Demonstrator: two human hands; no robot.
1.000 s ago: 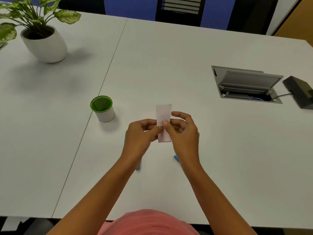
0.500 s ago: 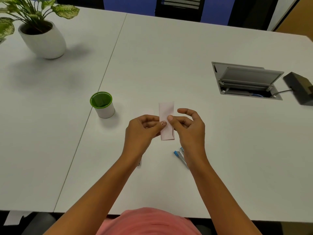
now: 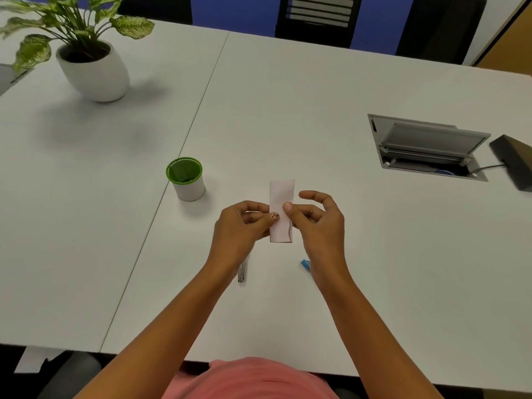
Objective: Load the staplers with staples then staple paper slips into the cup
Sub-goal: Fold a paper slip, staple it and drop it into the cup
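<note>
I have a single view, from a wide-angle camera worn on the person's head; it faces forward and steeply down over a white table (image 3: 316, 110); a pink shirt (image 3: 250, 381) and the table's near edge fill the bottom; both forearms run up from there, close to the lens; the left hand (image 3: 241, 223) and right hand (image 3: 319, 223) pinch a slip (image 3: 281, 197) at centre; a cup (image 3: 187, 180) sits left of centre; a plant (image 3: 92, 67) and a chair (image 3: 316, 18) mark the far side.

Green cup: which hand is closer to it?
Left. The left hand pinches the paper slip on the side facing the green cup. The right hand pinches the slip's other side, farther from the cup.
</note>
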